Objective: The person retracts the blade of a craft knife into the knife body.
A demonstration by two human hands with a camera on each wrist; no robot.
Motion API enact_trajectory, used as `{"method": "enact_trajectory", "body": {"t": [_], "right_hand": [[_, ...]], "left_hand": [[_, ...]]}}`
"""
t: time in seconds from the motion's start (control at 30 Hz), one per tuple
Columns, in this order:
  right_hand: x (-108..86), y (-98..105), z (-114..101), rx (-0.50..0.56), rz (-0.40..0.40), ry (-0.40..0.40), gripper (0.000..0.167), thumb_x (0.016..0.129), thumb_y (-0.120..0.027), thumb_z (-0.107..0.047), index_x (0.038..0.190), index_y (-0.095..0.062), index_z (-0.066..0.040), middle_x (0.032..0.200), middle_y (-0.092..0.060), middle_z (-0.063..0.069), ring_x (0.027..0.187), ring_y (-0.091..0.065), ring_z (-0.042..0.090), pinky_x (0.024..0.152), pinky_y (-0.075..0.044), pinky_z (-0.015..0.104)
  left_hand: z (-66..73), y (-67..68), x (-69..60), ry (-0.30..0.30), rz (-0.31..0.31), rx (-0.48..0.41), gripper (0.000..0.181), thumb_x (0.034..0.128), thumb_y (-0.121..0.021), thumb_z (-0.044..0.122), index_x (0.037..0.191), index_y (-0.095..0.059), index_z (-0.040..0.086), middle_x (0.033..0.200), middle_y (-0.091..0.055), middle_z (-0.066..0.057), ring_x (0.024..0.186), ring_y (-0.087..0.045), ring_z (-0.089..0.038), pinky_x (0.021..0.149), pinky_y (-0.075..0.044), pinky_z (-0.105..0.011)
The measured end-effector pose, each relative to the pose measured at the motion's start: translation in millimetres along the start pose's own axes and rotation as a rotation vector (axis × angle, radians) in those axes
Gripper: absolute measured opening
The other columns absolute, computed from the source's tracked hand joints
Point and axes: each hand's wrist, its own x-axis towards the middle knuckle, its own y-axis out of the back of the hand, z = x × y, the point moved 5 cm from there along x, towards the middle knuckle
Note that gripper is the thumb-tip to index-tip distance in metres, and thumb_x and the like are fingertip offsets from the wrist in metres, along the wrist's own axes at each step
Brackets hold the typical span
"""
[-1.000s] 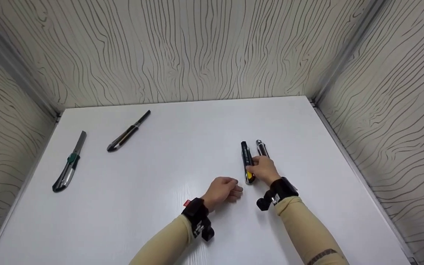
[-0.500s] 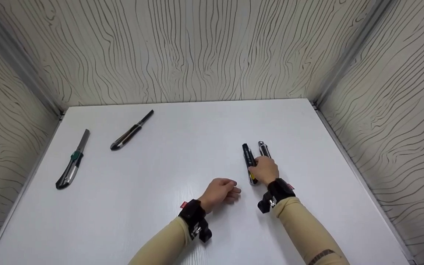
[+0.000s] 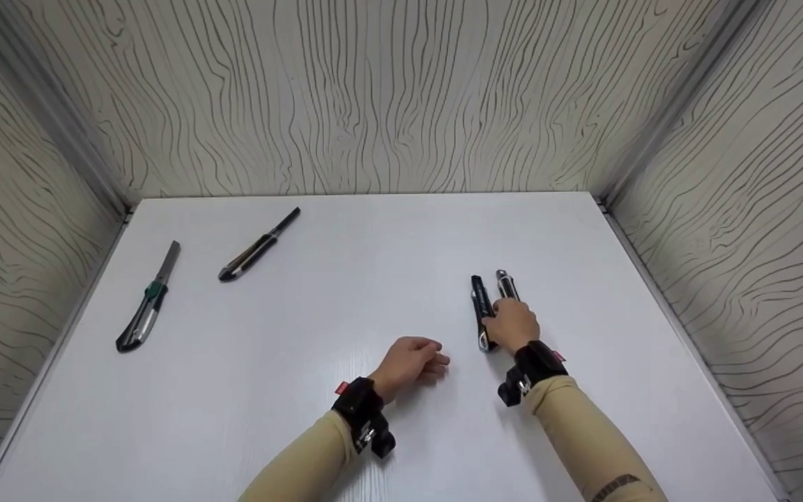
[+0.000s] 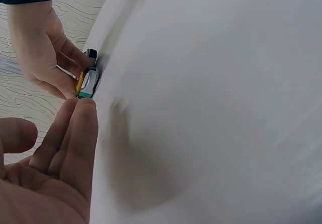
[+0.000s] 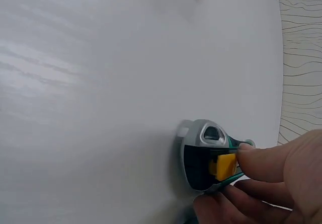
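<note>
White table (image 3: pixel 304 314) bearing utility knives (image 3: pixel 482 305), grain-patterned walls (image 3: pixel 387 97) around, grey corner strips (image 3: pixel 680 97)

Table (image 3: pixel 339 279): looked smooth and glossy.
Back wall (image 3: pixel 373 104): appeared matt, with a printed-looking wood grain.
Held knife (image 3: pixel 483 307): showed a smooth, shiny end and a yellow plastic tab (image 5: pixel 226 166).
Green-slider knife (image 3: pixel 154 291): the blade (image 3: pixel 169 261) looked like dull metal, the handle (image 3: pixel 140 324) like glossy plastic.
2 sleeves (image 3: pixel 586 432): were matt cloth.
Corner post (image 3: pixel 679 104): resembled smooth metal.
</note>
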Motion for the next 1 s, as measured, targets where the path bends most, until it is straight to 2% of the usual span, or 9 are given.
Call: {"method": "enact_trajectory", "body": {"t": [0.17, 0.37, 0.53, 0.63, 0.83, 1.0], "right_hand": [[1.0, 8, -5, 0.033, -0.017, 0.004, 0.036, 0.09, -0.065, -0.022, 0.117, -0.066, 0.001, 0.102, -0.071, 0.019, 0.081, -0.067, 0.03, 0.068, -0.053, 0.041], [0.1, 12, -26, 0.067, -0.048, 0.078, 0.04, 0.089, -0.067, -0.024, 0.122, -0.065, -0.001, 0.102, -0.072, 0.016, 0.078, -0.067, 0.025, 0.062, -0.051, 0.034], [-1.8, 7, -48, 0.051, -0.079, 0.181, 0.047, 0.087, -0.069, -0.026, 0.126, -0.062, -0.001, 0.111, -0.07, 0.019, 0.095, -0.068, 0.032, 0.08, -0.055, 0.045], [-1.2, 3, -62, 0.056, -0.113, 0.216, 0.051, 0.087, -0.07, -0.028, 0.129, -0.06, -0.001, 0.116, -0.069, 0.021, 0.104, -0.066, 0.036, 0.087, -0.053, 0.049], [3.0, -12, -100, 0.092, -0.179, 0.279, 0.054, 0.086, -0.071, -0.03, 0.131, -0.058, -0.003, 0.119, -0.068, 0.02, 0.109, -0.064, 0.036, 0.093, -0.051, 0.05], [-0.2, -28, -134, 0.112, -0.218, 0.309, 0.053, 0.085, -0.073, -0.03, 0.13, -0.06, -0.006, 0.119, -0.069, 0.016, 0.108, -0.064, 0.034, 0.091, -0.052, 0.049]], "left_hand": [[5.8, 16.2, 1.9, -0.001, 0.022, 0.091, 0.033, 0.1002, -0.049, 0.016, 0.121, -0.06, -0.007, 0.103, -0.072, -0.019, 0.089, -0.071, -0.025, 0.079, -0.06, -0.036], [24.7, 48.4, -0.3, -0.014, 0.05, 0.262, 0.036, 0.0995, -0.051, 0.021, 0.121, -0.061, -0.005, 0.103, -0.072, -0.019, 0.089, -0.071, -0.029, 0.076, -0.06, -0.038], [36.5, 81.1, -5.8, -0.007, 0.095, 0.374, 0.037, 0.0996, -0.049, 0.023, 0.124, -0.061, -0.003, 0.109, -0.07, -0.02, 0.096, -0.07, -0.031, 0.077, -0.06, -0.039], [41.1, 104.6, -9.7, 0.014, 0.153, 0.451, 0.036, 0.099, -0.05, 0.023, 0.122, -0.063, -0.001, 0.109, -0.07, -0.018, 0.097, -0.07, -0.029, 0.077, -0.06, -0.038], [49.9, 161.8, -19.4, 0.066, 0.302, 0.62, 0.036, 0.0971, -0.053, 0.027, 0.12, -0.065, 0.001, 0.104, -0.071, -0.016, 0.089, -0.069, -0.025, 0.069, -0.059, -0.032], [52.8, 210.4, -29.6, 0.114, 0.396, 0.678, 0.041, 0.0965, -0.053, 0.03, 0.124, -0.063, 0.001, 0.104, -0.071, -0.018, 0.088, -0.07, -0.028, 0.063, -0.057, -0.028]]}}
